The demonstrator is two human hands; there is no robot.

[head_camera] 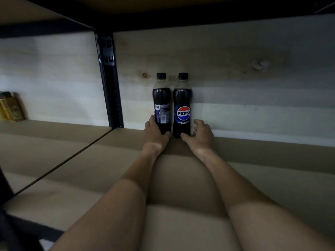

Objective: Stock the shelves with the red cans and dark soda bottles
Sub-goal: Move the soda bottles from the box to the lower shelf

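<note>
Seating two dark bottles at the back of the shelf [253, 169]: left bottle [161, 98] and right bottle [182, 98] stand upright, just beside each other, hard against the back board [235, 78]. Left hand [155, 134] grips the left bottle's base, thumb across the front, fingers round its far side. Right hand [201, 136] cups the right bottle's base, thumb on the front, fingers curled at its right side; we can't tell if those fingers actually touch. To finish the step cleanly, we reckon: check both bases sit flat, open the fingers outward rather than dragging them back, then pull both hands straight out low so nothing tips. Left bottle shows its barcode side while the right shows its logo, so a small twist of the left one before letting go would face it properly. Around us: dark post [110, 87] left of the pair, well apart; upper shelf [199, 8] overhead; yellow tins [10, 107] far left in the next bay, no obstacle. Light is dim. No red cans in view.
</note>
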